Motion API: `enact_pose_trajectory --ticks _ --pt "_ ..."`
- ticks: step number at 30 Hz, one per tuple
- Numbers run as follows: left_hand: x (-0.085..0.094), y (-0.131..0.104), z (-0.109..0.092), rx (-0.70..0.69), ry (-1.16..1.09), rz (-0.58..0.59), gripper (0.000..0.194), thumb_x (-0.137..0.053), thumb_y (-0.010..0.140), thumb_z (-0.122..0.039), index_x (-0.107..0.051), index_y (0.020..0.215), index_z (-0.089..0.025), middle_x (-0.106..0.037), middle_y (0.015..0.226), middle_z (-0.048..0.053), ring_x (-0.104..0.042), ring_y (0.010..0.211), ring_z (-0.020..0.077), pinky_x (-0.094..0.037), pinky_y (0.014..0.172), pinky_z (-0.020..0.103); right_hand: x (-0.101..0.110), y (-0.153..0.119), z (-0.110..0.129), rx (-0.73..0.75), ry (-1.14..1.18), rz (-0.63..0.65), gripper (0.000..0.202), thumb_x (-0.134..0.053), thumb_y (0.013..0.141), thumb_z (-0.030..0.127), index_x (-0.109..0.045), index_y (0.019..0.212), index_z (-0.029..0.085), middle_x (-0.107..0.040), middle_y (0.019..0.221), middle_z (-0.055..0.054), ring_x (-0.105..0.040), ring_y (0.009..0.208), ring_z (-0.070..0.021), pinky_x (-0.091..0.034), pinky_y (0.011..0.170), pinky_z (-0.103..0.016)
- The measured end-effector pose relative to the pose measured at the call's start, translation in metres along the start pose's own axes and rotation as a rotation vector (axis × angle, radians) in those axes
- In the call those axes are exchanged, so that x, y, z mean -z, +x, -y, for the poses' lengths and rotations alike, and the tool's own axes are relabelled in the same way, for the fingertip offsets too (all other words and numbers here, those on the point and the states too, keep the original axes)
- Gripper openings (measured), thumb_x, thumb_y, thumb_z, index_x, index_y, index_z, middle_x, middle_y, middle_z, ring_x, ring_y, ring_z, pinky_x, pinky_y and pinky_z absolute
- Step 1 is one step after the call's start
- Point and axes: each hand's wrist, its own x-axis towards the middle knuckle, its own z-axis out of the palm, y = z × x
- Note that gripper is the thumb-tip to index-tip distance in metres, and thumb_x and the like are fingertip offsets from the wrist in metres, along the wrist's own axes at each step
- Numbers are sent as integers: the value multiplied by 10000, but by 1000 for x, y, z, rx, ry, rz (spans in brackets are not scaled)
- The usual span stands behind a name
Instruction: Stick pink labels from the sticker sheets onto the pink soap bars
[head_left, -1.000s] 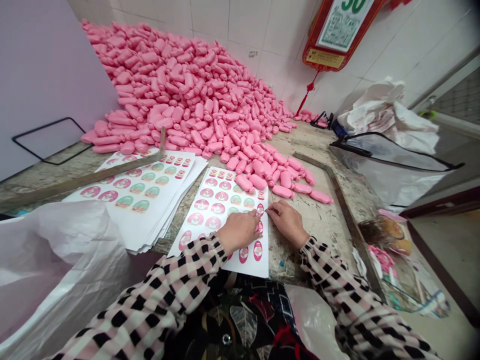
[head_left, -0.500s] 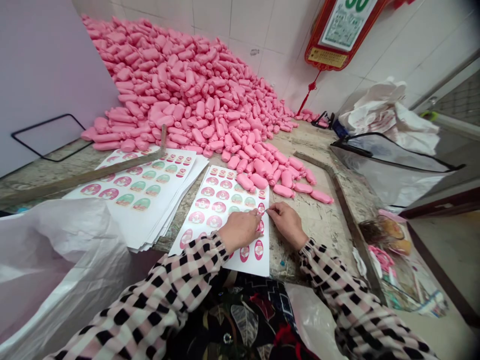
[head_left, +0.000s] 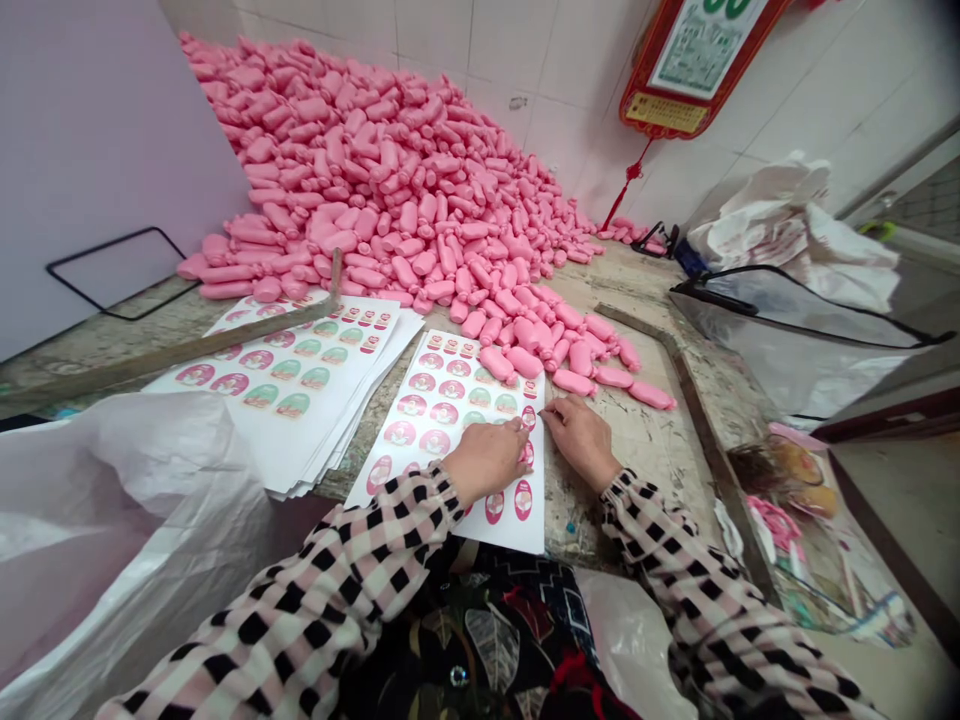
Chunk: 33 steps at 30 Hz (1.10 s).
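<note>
A white sheet of stickers (head_left: 442, 475) lies on the worktable, printed with pink and green labels. My left hand (head_left: 491, 460) rests on its right half, fingers laid down over the stickers beside the pink oval ones. Just off the sheet's right edge, my right hand (head_left: 579, 440) is closed in a pinch at an oval pink sticker (head_left: 528, 416). A tiny dark tip shows at those fingertips, too small to name. Beyond the hands, small pink bottle-shaped pieces (head_left: 523, 362) overlap the sheet's top right corner.
A large heap of pink pieces (head_left: 360, 170) rises against the tiled wall. Left of the sheet lies a stack of sticker sheets (head_left: 330, 400) with a wooden strip (head_left: 187, 355) across it. A wooden edge strip (head_left: 701, 420) and clear zip bag (head_left: 795, 330) are at right.
The whole view has shifted slightly, moving everything a little to the right. Both hands keep nearly the same places at the sheet's right edge.
</note>
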Motion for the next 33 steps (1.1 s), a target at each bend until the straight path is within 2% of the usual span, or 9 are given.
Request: enact_pose_trajectory --ticks 7,13,24,28,33 --pt "3 -1 -2 6 7 10 486 -491 815 -447 -443 1247 -229 -457 1317 95 -564 1016 256 -458 749 345 3 0 -6 68 26 31 195 -477 853 365 -639 897 264 -615 934 2 -552 808 -141 -323 602 -248" --pt "2 -1 -1 4 11 12 480 -485 817 -451 -451 1239 -227 -457 1318 91 -571 1000 251 -458 737 341 1 2 -8 64 46 -1 195 -468 856 346 -635 897 254 -612 931 0 -548 836 -145 -331 623 -248" --pt "1 0 -1 -8 14 4 476 -487 814 -448 -462 1228 -214 -456 1324 91 -564 1014 254 -457 731 345 -2 8 -21 95 203 68 174 -522 809 361 -652 852 254 -630 901 12 -554 798 -140 -360 673 -245" --pt "1 0 -1 -4 12 16 479 -486 818 -440 -452 1242 -219 -455 1323 94 -554 1037 250 -452 747 340 -8 8 -22 17 328 102 181 -532 786 363 -655 820 235 -642 866 11 -555 789 -144 -369 680 -246" --pt "2 1 -2 -7 12 26 488 -476 824 -433 -431 1266 -230 -427 1348 88 -550 1041 248 -448 762 345 -20 3 -16 -105 344 91 252 -477 796 402 -635 823 208 -651 821 1 -558 706 -141 -355 585 -238"
